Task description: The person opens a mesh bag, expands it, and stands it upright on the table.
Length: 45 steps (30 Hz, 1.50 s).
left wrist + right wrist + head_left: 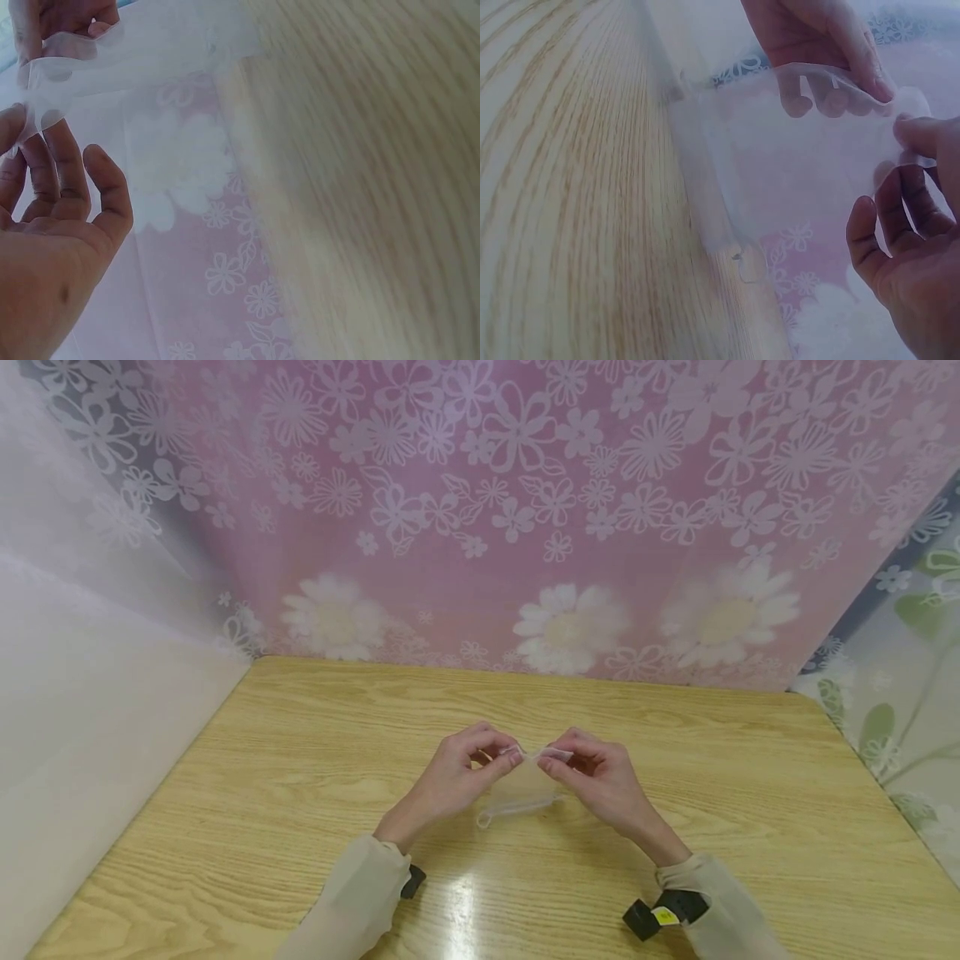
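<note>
A thin, see-through whitish bag (521,787) hangs between the two hands, above the table. My left hand (467,770) pinches its upper edge between thumb and forefinger. On the other side my right hand (600,775) pinches the same edge, close to the left fingertips. Along the bag's lower side runs a pale band, with a small clear loop (754,264) at one end. In the left wrist view, fingers show through the sheer bag (142,71). Nothing can be made out inside the bag.
Below the hands lies a wood-grain table (300,760). A pink flowered curtain (465,535) stands along its back edge, with a pale curtain (97,693) at the left and a leaf-patterned one (915,710) at the right. Black straps (684,906) circle the wrists.
</note>
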Each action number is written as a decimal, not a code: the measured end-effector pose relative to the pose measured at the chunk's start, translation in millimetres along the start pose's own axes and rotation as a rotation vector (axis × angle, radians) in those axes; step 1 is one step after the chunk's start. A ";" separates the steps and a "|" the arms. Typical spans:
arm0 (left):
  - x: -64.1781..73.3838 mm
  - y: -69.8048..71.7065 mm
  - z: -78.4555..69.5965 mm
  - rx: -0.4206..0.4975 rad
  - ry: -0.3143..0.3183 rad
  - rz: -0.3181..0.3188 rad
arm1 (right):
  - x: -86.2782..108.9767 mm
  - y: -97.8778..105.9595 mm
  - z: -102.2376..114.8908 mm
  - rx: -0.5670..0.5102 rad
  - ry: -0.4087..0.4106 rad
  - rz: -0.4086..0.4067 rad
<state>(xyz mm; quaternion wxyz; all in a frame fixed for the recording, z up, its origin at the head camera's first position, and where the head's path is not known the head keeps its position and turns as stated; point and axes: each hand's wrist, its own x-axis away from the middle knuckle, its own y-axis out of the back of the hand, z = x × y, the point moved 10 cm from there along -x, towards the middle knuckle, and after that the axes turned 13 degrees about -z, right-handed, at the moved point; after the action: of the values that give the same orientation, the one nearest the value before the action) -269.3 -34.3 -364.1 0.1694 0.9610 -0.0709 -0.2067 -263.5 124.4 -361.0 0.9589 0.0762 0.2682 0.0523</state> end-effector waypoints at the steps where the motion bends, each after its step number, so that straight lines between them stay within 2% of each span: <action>1: 0.1 -0.5 0.3 0.004 0.002 0.002 | 0.1 -0.3 -0.5 -0.001 -0.006 0.000; 10: 1.3 -2.9 0.6 0.031 0.017 0.005 | 1.3 -1.9 -0.3 -0.002 -0.009 -0.001; 25: 0.9 -3.0 -3.4 0.022 -0.010 -0.003 | 0.2 -3.9 2.3 -0.025 0.018 0.003; 31: 0.7 -1.9 -3.1 0.015 -0.017 -0.011 | -2.0 0.2 0.4 0.009 -0.003 -0.043; 35: -0.1 0.8 -1.2 0.007 -0.016 -0.038 | -4.4 8.2 -3.2 0.058 -0.037 -0.111; 40: -1.9 8.3 0.2 -0.017 -0.007 -0.115 | -5.1 17.2 -6.4 0.069 -0.085 -0.183; 45: -3.3 12.1 -2.1 -0.019 -0.009 -0.170 | -4.7 14.4 -8.4 0.047 -0.110 -0.165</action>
<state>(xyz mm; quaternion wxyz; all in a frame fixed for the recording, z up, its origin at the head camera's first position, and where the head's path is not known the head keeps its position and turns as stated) -272.2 -44.3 -356.7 0.1599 0.9610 0.0120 -0.2253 -272.7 138.9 -363.1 0.9711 0.0791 0.2218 -0.0377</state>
